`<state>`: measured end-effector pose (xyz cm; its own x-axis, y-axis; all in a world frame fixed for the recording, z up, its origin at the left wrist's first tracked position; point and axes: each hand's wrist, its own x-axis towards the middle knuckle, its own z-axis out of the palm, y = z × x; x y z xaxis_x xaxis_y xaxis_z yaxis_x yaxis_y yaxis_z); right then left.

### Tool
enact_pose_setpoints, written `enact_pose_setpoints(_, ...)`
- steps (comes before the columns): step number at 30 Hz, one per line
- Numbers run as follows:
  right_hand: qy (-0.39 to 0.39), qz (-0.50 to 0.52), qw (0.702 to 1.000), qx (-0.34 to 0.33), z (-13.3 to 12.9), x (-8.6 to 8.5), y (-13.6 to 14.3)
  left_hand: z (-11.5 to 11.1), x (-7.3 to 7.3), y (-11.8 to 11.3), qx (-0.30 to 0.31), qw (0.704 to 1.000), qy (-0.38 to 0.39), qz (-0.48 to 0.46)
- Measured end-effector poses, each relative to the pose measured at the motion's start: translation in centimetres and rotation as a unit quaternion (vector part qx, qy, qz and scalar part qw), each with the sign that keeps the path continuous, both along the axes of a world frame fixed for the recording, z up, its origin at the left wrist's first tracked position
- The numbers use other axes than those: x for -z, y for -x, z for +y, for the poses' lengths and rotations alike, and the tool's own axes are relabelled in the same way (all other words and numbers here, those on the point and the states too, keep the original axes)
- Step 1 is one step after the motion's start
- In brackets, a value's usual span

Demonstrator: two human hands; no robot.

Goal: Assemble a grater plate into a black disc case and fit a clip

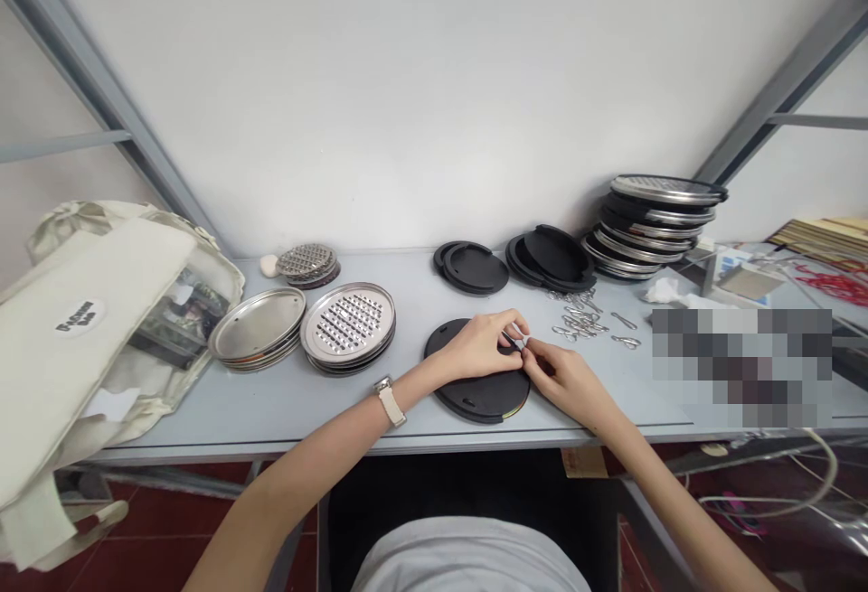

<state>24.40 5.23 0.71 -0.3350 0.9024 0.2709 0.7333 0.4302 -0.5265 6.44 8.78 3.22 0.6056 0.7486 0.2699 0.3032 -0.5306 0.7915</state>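
A round black disc [467, 393] with small slots near its rim lies flat on the table in front of me. Above its right part, my left hand [485, 343] is closed in a pinch, the wrist wearing a watch with a light strap. My right hand [560, 373] meets it at the disc's right edge, thumb and fingertips pressed together. Whatever the fingertips hold is too small and covered to make out. Just beyond the hands lies a loose pile of small metal clips [580, 321].
Left are perforated metal grater discs [349, 321], plain metal discs [261, 325] and a cream bag [101, 303]. Toward the wall lie black round plates [478, 268] and more black plates [560, 253]. A tall stack of rimmed discs [651, 226] stands right, near red cords [834, 285].
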Motion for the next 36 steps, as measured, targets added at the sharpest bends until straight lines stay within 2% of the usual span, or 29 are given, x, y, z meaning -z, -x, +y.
enact_pose_setpoints(26,-0.012,0.003,1.000,0.017,-0.13,0.40,-0.06,0.39,0.40,0.02,0.006,1.000,-0.008,-0.013)
enact_pose_setpoints(36,-0.023,0.022,0.999,0.038,-0.02,0.66,-0.27,0.12,0.28,-0.02,-0.046,0.998,-0.033,0.024)
